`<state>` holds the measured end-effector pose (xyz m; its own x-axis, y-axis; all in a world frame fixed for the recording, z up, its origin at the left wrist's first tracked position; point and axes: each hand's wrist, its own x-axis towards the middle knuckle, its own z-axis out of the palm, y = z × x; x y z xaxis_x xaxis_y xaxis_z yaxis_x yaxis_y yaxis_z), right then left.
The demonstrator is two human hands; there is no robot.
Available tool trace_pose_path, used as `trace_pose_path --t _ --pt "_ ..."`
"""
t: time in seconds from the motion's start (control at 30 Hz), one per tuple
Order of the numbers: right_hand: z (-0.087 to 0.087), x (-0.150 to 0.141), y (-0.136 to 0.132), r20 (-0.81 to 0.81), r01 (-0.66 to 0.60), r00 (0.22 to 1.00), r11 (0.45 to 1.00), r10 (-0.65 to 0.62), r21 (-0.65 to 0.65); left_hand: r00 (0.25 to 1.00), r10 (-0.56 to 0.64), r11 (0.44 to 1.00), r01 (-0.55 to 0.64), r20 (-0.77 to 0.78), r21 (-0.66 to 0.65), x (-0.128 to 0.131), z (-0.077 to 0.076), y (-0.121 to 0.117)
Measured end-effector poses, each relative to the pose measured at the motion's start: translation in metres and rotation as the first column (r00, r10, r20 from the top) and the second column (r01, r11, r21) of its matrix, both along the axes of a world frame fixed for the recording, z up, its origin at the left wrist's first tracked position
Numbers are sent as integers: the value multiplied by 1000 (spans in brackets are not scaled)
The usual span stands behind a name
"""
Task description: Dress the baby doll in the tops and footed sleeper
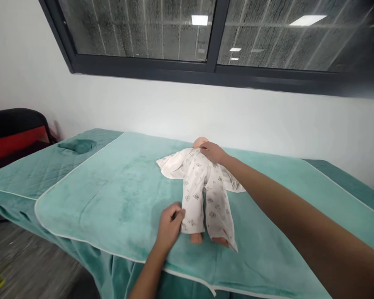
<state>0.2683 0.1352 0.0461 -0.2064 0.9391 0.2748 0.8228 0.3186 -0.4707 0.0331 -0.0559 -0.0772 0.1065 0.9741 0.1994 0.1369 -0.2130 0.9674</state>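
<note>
A baby doll (pixel 200 141) lies with its head toward the wall. White printed trousers (pixel 194 191) cover its legs and reach up close to its neck; the feet (pixel 196 238) poke out at the cuffs. Under them spreads a white top (pixel 174 164), its sleeves out to both sides. My left hand (pixel 171 224) is closed, thumb and finger pinching the outer edge of the left trouser leg near the cuff. Up by the doll's neck, my right hand (pixel 213 152) curls its fingers at the trousers' waist; its fingertips are partly hidden.
The doll rests on a green plush cover (pixel 112 199) with pale piping, spread over a bed. A face hole (pixel 77 145) lies at the bed's left end. A black and red chair (pixel 17 133) stands at far left. Behind are a white wall and a dark-framed window (pixel 212 66).
</note>
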Motion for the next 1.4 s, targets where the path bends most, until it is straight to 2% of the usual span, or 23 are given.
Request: trace_pose_path --t 0.1,0.23,0.4,0.6,0.77,0.93,1.07,1.2,1.3,1.4 --pt "-1 -4 31 62 -18 998 999 21 -42 999 41 997 -43 36 67 1 0 2" --pt "-3 1 49 108 7 994 997 2 -82 987 144 982 -151 66 110 9 4 16" --pt "-2 6 56 158 8 987 992 12 -126 997 49 982 -38 -54 187 26 10 44" --pt "-1 -4 55 256 -95 960 993 109 -67 970 98 979 -53 -225 196 35 9 52" --pt "1 -21 53 396 -60 916 998 59 -9 989 93 970 -64 -114 234 32 2 48" --pt "0 -41 61 499 36 866 999 -25 -12 991 131 983 -133 17 127 31 1 43" --pt "-10 -46 70 499 139 858 990 -121 1 981 190 974 -192 29 121 31 3 41" --pt "-20 -36 72 439 205 882 978 -173 -27 984 166 966 -148 -70 214 33 3 44" --pt "-23 -27 68 376 205 910 978 -173 -47 974 178 949 -133 -138 286 34 2 47" --pt "-24 -22 61 324 152 937 987 -129 -47 971 185 952 -139 -153 273 34 2 47"
